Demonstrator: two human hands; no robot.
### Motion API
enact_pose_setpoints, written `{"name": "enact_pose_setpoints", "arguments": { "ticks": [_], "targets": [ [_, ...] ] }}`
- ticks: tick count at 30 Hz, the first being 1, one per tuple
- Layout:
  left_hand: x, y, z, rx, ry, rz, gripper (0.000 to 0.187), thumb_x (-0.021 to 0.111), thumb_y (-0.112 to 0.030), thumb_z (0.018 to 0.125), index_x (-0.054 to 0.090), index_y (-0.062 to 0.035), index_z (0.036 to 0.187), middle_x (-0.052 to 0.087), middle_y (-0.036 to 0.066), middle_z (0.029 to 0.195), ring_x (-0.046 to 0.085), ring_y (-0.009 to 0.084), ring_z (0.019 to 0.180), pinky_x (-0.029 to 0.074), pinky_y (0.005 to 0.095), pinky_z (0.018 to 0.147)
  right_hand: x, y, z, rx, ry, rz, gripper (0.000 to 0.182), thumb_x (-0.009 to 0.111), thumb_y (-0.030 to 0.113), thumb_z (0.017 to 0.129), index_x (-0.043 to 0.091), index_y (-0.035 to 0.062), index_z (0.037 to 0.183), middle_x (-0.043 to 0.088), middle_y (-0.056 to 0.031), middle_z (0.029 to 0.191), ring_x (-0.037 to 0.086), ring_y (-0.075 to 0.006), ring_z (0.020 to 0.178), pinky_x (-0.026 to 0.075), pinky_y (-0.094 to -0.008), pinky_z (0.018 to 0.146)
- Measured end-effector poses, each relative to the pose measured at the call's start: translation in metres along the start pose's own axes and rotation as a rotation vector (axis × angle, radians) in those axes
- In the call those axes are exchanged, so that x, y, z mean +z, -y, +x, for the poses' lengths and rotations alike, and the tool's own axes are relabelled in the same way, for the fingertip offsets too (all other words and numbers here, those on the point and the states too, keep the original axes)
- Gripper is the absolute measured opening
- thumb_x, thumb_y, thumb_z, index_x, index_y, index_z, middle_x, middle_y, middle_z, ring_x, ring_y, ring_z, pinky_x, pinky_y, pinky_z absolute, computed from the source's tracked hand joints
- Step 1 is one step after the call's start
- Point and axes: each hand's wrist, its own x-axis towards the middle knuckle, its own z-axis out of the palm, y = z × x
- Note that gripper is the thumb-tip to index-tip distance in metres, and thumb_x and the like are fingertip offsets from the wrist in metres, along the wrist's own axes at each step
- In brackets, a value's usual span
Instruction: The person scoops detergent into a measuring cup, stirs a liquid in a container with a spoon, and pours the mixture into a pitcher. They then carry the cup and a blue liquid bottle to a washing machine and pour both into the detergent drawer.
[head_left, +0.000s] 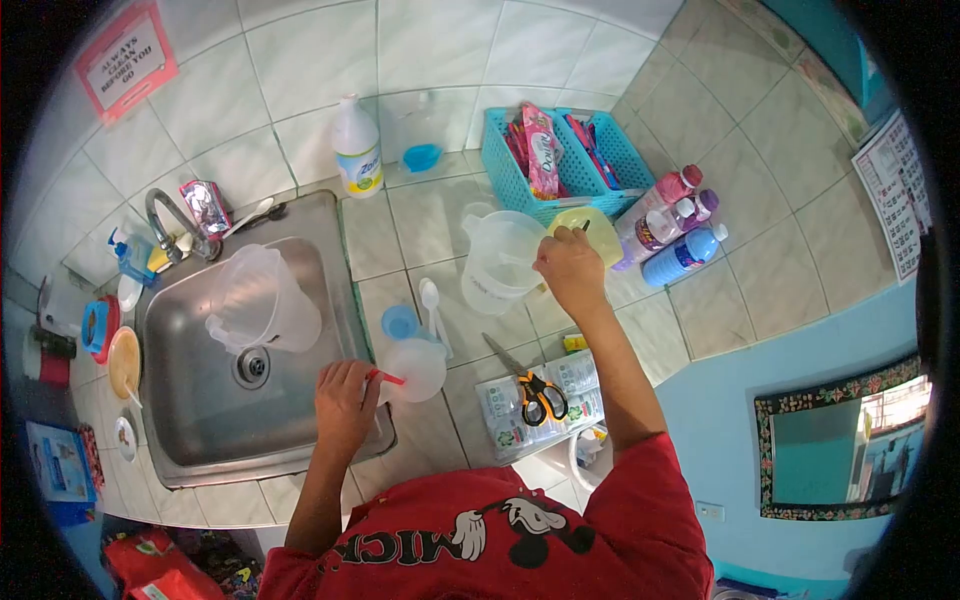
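My left hand (345, 400) is closed, with a thin red stick (388, 377) at its fingertips. The stick reaches over a translucent plastic cup (418, 368) on the counter beside the sink. Over the right side of a clear plastic pitcher (490, 285), my right hand (570, 268) is closed in a pinch. A small dark tip shows behind its knuckles; what the fingers hold is mostly hidden. Just beyond that hand sits a pale yellow bowl (592, 232). A small blue cup (400, 321) and white plastic spoons (431, 298) lie between my hands.
A steel sink (185, 410) on the left holds another clear pitcher (265, 300). Orange-handled scissors (541, 398) lie on wrapped packs (502, 412) near the front edge. Behind stand a bleach bottle (357, 150), a blue basket (500, 165) and several coloured bottles (683, 255).
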Motion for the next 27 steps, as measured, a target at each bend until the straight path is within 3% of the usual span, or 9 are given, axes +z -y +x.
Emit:
{"name": "enact_pose_setpoints", "arguments": {
  "ticks": [10, 14, 17, 19, 20, 22, 23, 27],
  "targets": [
    [0.002, 0.002, -0.001, -0.014, 0.009, -0.006, 0.012, 0.062, -0.01, 0.074, 0.054, -0.0046, 0.08, 0.057, 0.01, 0.078, 0.054, 0.0299, 0.077, 0.04, 0.0399, 0.074, -0.038, 0.013, -0.008, -0.049, -0.346, -0.119, 0.014, 0.066, 0.012, 0.067, 0.055, 0.0092, 0.076, 0.05, -0.0038, 0.081, 0.049, -0.023, 0.083, 0.045, -0.0344, 0.066],
    [0.002, 0.002, -0.001, -0.003, 0.003, -0.016, 0.01, 0.062, -0.011, 0.075, 0.055, -0.0043, 0.079, 0.057, 0.01, 0.078, 0.054, 0.0294, 0.076, 0.039, 0.0397, 0.072, -0.04, 0.013, -0.015, -0.062, -0.344, -0.138, 0.011, 0.062, 0.011, 0.067, 0.056, 0.0086, 0.076, 0.05, -0.0047, 0.079, 0.05, -0.0235, 0.084, 0.047, -0.0346, 0.065],
    [0.003, 0.004, -0.004, -0.007, 0.022, -0.001, 0.011, 0.062, -0.011, 0.076, 0.055, -0.0044, 0.08, 0.057, 0.01, 0.078, 0.053, 0.0296, 0.076, 0.04, 0.0397, 0.072, -0.033, 0.011, -0.022, -0.052, -0.341, -0.014, 0.014, 0.067, 0.012, 0.068, 0.055, 0.0084, 0.076, 0.052, -0.0049, 0.076, 0.05, -0.0245, 0.079, 0.045, -0.0354, 0.065],
    [0.001, 0.002, -0.004, -0.016, 0.022, 0.005, 0.011, 0.062, -0.012, 0.076, 0.055, -0.0044, 0.08, 0.057, 0.01, 0.079, 0.054, 0.0297, 0.077, 0.04, 0.0396, 0.073, -0.017, 0.003, -0.029, 0.12, -0.24, 0.363, 0.013, 0.067, 0.011, 0.071, 0.058, 0.0069, 0.078, 0.057, -0.0036, 0.074, 0.055, -0.0199, 0.074, 0.045, -0.0315, 0.063],
    [0.0, 0.001, -0.003, -0.022, 0.02, 0.01, 0.011, 0.062, -0.012, 0.076, 0.055, -0.0045, 0.08, 0.057, 0.01, 0.079, 0.054, 0.0299, 0.077, 0.04, 0.0395, 0.073, -0.008, -0.001, -0.031, 0.12, -0.227, 0.372, 0.013, 0.067, 0.011, 0.071, 0.058, 0.0069, 0.078, 0.057, -0.0036, 0.074, 0.055, -0.0199, 0.074, 0.045, -0.0315, 0.063],
    [0.002, 0.003, -0.002, -0.014, 0.016, 0.015, 0.011, 0.061, -0.011, 0.076, 0.054, -0.0046, 0.081, 0.057, 0.01, 0.079, 0.054, 0.0304, 0.077, 0.04, 0.0388, 0.072, 0.013, -0.012, -0.033, 0.372, -0.032, 0.835, 0.01, 0.066, 0.009, 0.072, 0.059, 0.0039, 0.078, 0.058, -0.0033, 0.075, 0.054, -0.0133, 0.069, 0.043, -0.026, 0.063],
    [0.002, 0.004, -0.002, 0.004, 0.006, 0.016, 0.011, 0.06, -0.011, 0.076, 0.053, -0.0048, 0.082, 0.057, 0.01, 0.079, 0.054, 0.031, 0.076, 0.04, 0.0382, 0.071, 0.028, -0.018, -0.036, 0.382, -0.027, 1.021, 0.009, 0.064, 0.008, 0.076, 0.059, 0.0026, 0.082, 0.058, -0.0016, 0.075, 0.052, -0.0088, 0.067, 0.042, -0.0223, 0.063],
    [0.005, 0.004, -0.004, -0.023, -0.007, -0.009, 0.011, 0.061, -0.012, 0.076, 0.053, -0.0049, 0.081, 0.057, 0.01, 0.079, 0.054, 0.0306, 0.076, 0.04, 0.0383, 0.071, 0.048, -0.018, -0.04, 0.392, -0.049, 1.419, 0.011, 0.064, 0.009, 0.077, 0.058, 0.0021, 0.083, 0.057, -0.0011, 0.073, 0.052, -0.0078, 0.067, 0.042, -0.0228, 0.061]
  ]
}}
